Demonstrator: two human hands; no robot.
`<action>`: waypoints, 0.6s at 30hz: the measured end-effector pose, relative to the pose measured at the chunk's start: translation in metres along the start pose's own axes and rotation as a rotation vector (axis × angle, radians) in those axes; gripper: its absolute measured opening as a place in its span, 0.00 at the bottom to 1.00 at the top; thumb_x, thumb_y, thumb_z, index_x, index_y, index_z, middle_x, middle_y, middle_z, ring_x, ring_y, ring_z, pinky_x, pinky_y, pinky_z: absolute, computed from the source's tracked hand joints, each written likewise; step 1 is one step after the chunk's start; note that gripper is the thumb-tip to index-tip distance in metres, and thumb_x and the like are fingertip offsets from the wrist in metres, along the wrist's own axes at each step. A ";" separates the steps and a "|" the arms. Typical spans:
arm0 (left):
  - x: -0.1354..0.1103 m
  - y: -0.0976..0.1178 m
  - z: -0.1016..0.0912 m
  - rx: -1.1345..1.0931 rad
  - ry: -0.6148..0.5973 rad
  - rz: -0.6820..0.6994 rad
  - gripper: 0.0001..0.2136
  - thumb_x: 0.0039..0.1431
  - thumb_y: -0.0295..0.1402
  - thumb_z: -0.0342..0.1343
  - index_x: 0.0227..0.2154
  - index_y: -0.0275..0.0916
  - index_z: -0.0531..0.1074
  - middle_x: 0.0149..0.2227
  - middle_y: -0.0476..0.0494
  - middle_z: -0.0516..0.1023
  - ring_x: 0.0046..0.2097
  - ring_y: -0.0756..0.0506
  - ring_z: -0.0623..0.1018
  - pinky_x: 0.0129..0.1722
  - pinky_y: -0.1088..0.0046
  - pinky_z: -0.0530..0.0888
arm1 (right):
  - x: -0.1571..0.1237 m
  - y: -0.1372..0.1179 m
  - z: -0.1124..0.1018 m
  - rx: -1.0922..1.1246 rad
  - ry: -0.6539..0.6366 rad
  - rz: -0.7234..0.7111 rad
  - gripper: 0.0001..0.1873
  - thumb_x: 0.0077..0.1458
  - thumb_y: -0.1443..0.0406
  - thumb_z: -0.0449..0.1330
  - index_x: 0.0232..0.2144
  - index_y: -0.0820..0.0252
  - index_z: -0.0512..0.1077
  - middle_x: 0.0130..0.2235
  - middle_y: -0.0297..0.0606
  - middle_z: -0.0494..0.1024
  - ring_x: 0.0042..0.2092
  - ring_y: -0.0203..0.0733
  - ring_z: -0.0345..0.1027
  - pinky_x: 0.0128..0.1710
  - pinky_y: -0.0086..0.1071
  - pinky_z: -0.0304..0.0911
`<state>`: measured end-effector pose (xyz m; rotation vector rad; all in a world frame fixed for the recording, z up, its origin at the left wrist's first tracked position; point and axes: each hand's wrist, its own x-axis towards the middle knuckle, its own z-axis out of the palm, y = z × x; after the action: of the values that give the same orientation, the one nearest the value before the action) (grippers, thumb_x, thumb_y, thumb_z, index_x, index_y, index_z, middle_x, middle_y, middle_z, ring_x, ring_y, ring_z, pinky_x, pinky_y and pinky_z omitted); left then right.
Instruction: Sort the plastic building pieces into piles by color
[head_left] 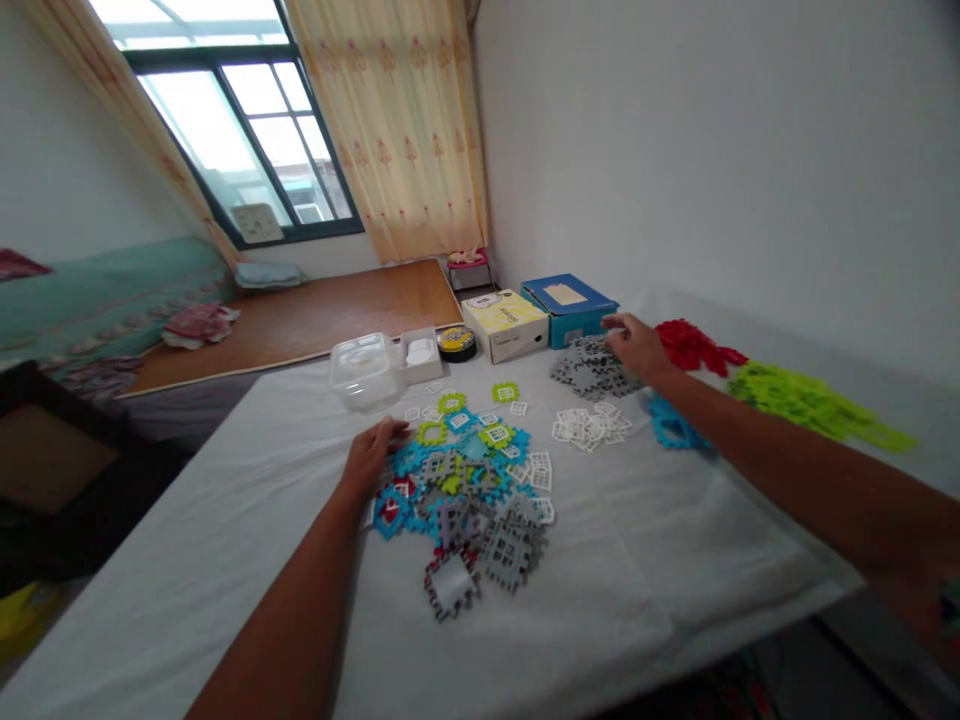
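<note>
A mixed pile of flat, notched plastic building pieces in blue, grey, lime and red lies mid-table, with small white grid pieces among them. At its left edge rests my left hand, fingers loosely stretched toward the blue pieces; I see nothing held in it. Farther back on the right, my right hand hangs over a heap of grey pieces, its fingers apart and no piece visible between them. In front of that heap lies a pile of white grid pieces. Blue pieces show partly behind my right forearm.
Red pieces and lime pieces are heaped along the wall side. At the back stand a clear plastic container, a small white box, a round black-and-yellow tin, a yellow-and-white box and a blue box.
</note>
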<state>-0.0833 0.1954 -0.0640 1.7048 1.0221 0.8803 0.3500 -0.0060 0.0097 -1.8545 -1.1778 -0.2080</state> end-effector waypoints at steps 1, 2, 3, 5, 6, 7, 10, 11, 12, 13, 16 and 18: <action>-0.001 0.000 0.001 -0.011 0.008 0.002 0.35 0.50 0.64 0.50 0.38 0.32 0.78 0.38 0.32 0.81 0.43 0.37 0.79 0.41 0.60 0.76 | -0.007 -0.017 0.018 0.065 -0.085 -0.048 0.16 0.61 0.66 0.53 0.50 0.60 0.70 0.45 0.43 0.78 0.40 0.39 0.73 0.41 0.34 0.68; -0.002 0.001 0.002 -0.025 0.007 0.000 0.35 0.50 0.64 0.50 0.38 0.32 0.78 0.38 0.32 0.81 0.43 0.37 0.79 0.41 0.60 0.76 | -0.017 -0.036 0.035 0.133 -0.196 -0.111 0.15 0.60 0.66 0.54 0.48 0.60 0.71 0.43 0.42 0.79 0.39 0.39 0.73 0.40 0.33 0.68; -0.003 0.001 0.003 -0.037 0.013 0.002 0.36 0.50 0.65 0.49 0.37 0.32 0.78 0.38 0.32 0.81 0.42 0.38 0.79 0.41 0.60 0.76 | -0.029 -0.056 0.051 0.198 -0.323 -0.188 0.14 0.59 0.66 0.54 0.47 0.60 0.72 0.42 0.41 0.80 0.38 0.39 0.73 0.39 0.32 0.68; -0.004 0.002 0.003 -0.055 0.013 -0.001 0.35 0.50 0.65 0.48 0.37 0.32 0.77 0.38 0.32 0.81 0.42 0.38 0.79 0.41 0.60 0.76 | -0.057 -0.097 0.076 0.274 -0.557 -0.367 0.11 0.59 0.65 0.56 0.43 0.59 0.74 0.40 0.39 0.80 0.37 0.38 0.73 0.37 0.32 0.67; -0.005 0.002 0.004 -0.066 0.013 -0.002 0.35 0.50 0.64 0.48 0.37 0.32 0.77 0.38 0.32 0.81 0.42 0.38 0.79 0.41 0.60 0.76 | -0.070 -0.116 0.087 0.294 -0.641 -0.464 0.10 0.59 0.65 0.57 0.42 0.58 0.75 0.39 0.38 0.80 0.37 0.38 0.73 0.38 0.32 0.66; -0.006 0.002 0.004 -0.076 0.011 -0.003 0.35 0.50 0.64 0.49 0.37 0.32 0.77 0.38 0.32 0.81 0.42 0.38 0.79 0.40 0.60 0.76 | -0.083 -0.135 0.096 0.303 -0.700 -0.566 0.09 0.59 0.66 0.57 0.41 0.58 0.75 0.39 0.38 0.80 0.38 0.39 0.72 0.40 0.33 0.66; -0.007 0.001 0.005 -0.110 0.014 0.008 0.34 0.50 0.64 0.50 0.37 0.32 0.77 0.38 0.33 0.81 0.42 0.38 0.79 0.40 0.60 0.76 | -0.107 -0.181 0.122 0.206 -0.780 -0.809 0.09 0.59 0.68 0.57 0.40 0.58 0.77 0.38 0.40 0.79 0.41 0.41 0.70 0.44 0.35 0.63; -0.007 0.000 0.006 -0.121 0.013 0.014 0.34 0.50 0.64 0.51 0.36 0.32 0.77 0.38 0.33 0.81 0.42 0.38 0.79 0.40 0.61 0.76 | -0.110 -0.192 0.130 0.141 -0.788 -0.855 0.10 0.60 0.69 0.56 0.40 0.58 0.77 0.37 0.41 0.79 0.42 0.41 0.69 0.44 0.35 0.63; -0.007 0.000 0.006 -0.131 0.013 0.021 0.34 0.49 0.63 0.51 0.36 0.32 0.77 0.38 0.33 0.81 0.42 0.38 0.79 0.40 0.61 0.76 | -0.112 -0.202 0.139 0.075 -0.793 -0.885 0.11 0.61 0.68 0.56 0.40 0.59 0.78 0.37 0.42 0.78 0.42 0.42 0.69 0.45 0.36 0.62; -0.007 0.000 0.006 -0.140 0.009 0.024 0.34 0.49 0.63 0.51 0.36 0.32 0.77 0.38 0.33 0.81 0.42 0.38 0.79 0.40 0.61 0.76 | -0.113 -0.210 0.147 0.018 -0.793 -0.910 0.11 0.61 0.67 0.55 0.40 0.59 0.78 0.38 0.42 0.78 0.43 0.43 0.68 0.45 0.37 0.62; -0.007 0.001 0.006 -0.139 -0.003 0.034 0.34 0.50 0.63 0.50 0.36 0.32 0.78 0.36 0.34 0.81 0.40 0.38 0.80 0.40 0.61 0.76 | -0.112 -0.224 0.167 -0.078 -0.810 -0.977 0.13 0.58 0.63 0.59 0.45 0.58 0.77 0.42 0.45 0.75 0.46 0.47 0.65 0.47 0.40 0.62; -0.007 0.002 0.005 -0.092 -0.001 0.064 0.33 0.52 0.63 0.49 0.35 0.32 0.78 0.35 0.35 0.82 0.39 0.39 0.79 0.41 0.61 0.75 | -0.110 -0.230 0.176 -0.122 -0.840 -1.004 0.17 0.55 0.60 0.62 0.47 0.58 0.76 0.45 0.47 0.73 0.48 0.50 0.64 0.46 0.42 0.63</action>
<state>-0.0809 0.1871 -0.0644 1.6686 0.9168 0.9535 0.0564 0.0889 -0.0156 -1.2789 -2.6734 -0.0322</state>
